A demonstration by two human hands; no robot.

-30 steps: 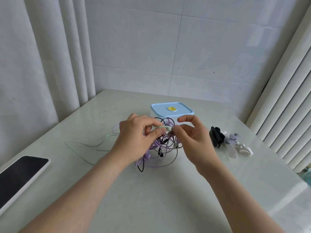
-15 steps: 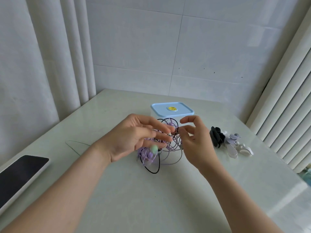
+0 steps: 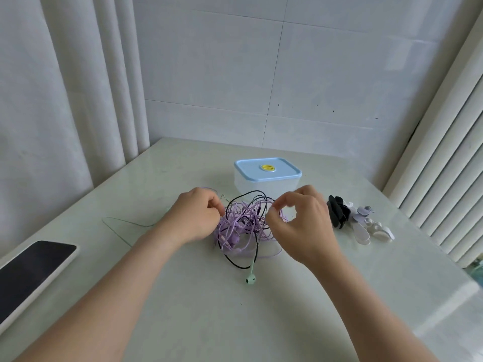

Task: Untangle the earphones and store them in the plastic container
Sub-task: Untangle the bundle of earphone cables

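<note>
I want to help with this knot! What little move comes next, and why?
Probably ease the hands gently apart to loosen the tangle. The left hand and right hand each pinch cords on opposite sides, and the green earbud already lies free in front, so its cord might slip out first.

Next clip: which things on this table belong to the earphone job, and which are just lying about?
Job: tangle of purple, black and mint-green earphone cables, pinched by left hand and right hand; trailing mint-green earbud; clear plastic container, blue lid on.
Lying about: black-screened phone in white case; pile of black and white plastic clips.
</note>
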